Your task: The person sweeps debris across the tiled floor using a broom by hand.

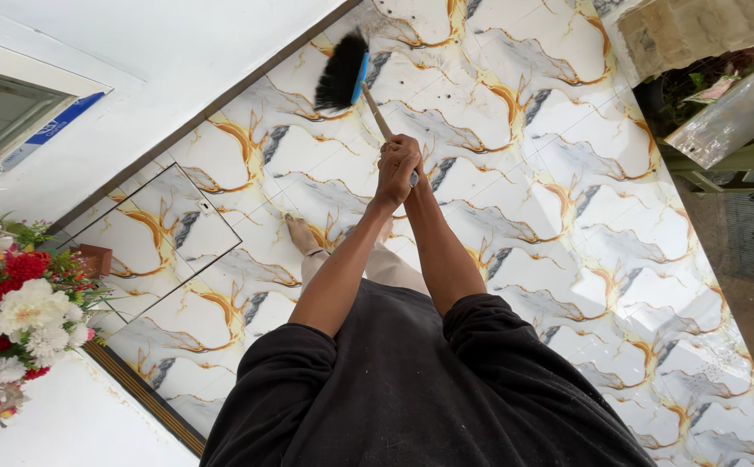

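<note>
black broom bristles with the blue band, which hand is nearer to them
Left. The left hand grips the wooden broom handle higher up, closer to the black bristle head. The right hand sits just below it on the handle, mostly hidden.

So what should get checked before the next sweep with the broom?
1. Both hands on the handle: left hand clearly grips the broom; right hand is mostly hidden behind it: cannot tell.
2. Bristles down on the tiled floor: ok.
3. Bare foot away from the bristles: ok.
4. Flowers out of the broom's way: ok.
5. Dark specks on the tiles near the bristles, not swept up: not ok.
</note>
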